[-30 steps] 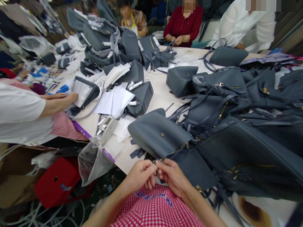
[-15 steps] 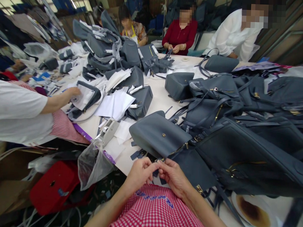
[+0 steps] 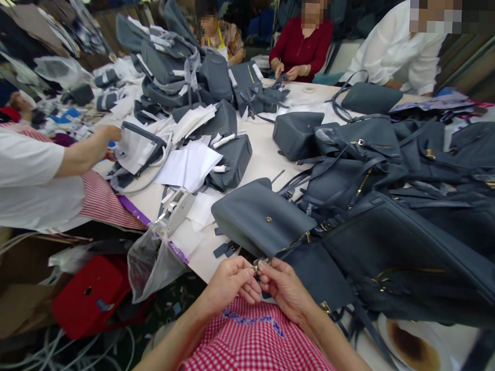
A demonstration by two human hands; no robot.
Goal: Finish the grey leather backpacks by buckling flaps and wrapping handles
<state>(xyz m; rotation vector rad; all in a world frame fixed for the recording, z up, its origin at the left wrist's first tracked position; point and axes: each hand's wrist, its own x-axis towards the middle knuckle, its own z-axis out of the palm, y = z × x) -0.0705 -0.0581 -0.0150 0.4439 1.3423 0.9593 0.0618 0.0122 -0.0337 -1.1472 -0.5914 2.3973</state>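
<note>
At the table's near edge, my left hand and my right hand meet fingertip to fingertip. Both pinch a small gold-coloured metal fitting; its exact kind is too small to tell. The other fingers of my left hand curl loosely below it. Just beyond my hands lies a dark blue-grey leather handbag, with a round metal stud on its flap and a gold zip along its edge. Short dark straps stick out from under its left side.
More blue-grey bags crowd the right, with another pile at back left. A tape dispenser stands at the edge near white paper. A stained plate is at lower right, a red bag lower left. Co-workers sit around the table.
My left fingertips have drawn back slightly from my right, so the metal fitting shows between them. The co-worker at left has moved a hand up off the bag's plastic sheet.
</note>
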